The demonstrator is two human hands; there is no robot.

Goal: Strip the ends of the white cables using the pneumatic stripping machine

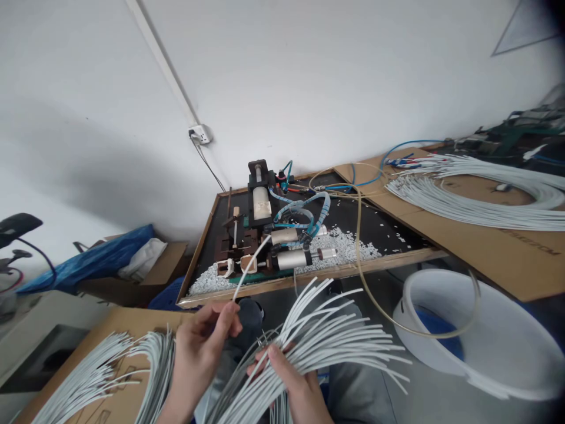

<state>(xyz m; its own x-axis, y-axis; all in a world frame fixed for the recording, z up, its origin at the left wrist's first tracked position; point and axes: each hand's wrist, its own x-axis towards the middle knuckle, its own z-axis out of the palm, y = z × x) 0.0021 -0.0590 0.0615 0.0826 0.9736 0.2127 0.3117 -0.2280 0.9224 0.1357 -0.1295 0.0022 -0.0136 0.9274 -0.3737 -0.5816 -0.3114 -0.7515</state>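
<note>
Single thin white wire (242, 279): pinched by left hand (207, 335), thumb to forefinger; tip before grey-cylindered machine (291, 259), front edge of black wood-rimmed table (415, 257); contact unclear. Loose white wire bundle (329, 347): gripped by right hand (296, 380), apparently left undone. White scraps (346, 242): heaped along front edge; some cutting apparently done.

In front of me, a black-topped bench with a wooden rim (406, 257) carries a machine with metal cylinders (261, 203) and heaps of small white scraps (344, 246). A cardboard sheet (450, 250) overlaps its right side, bearing a looped bundle of pale cables (463, 212). At my left, another piece of cardboard (130, 318) holds two bunches of white wires (159, 368).
</note>
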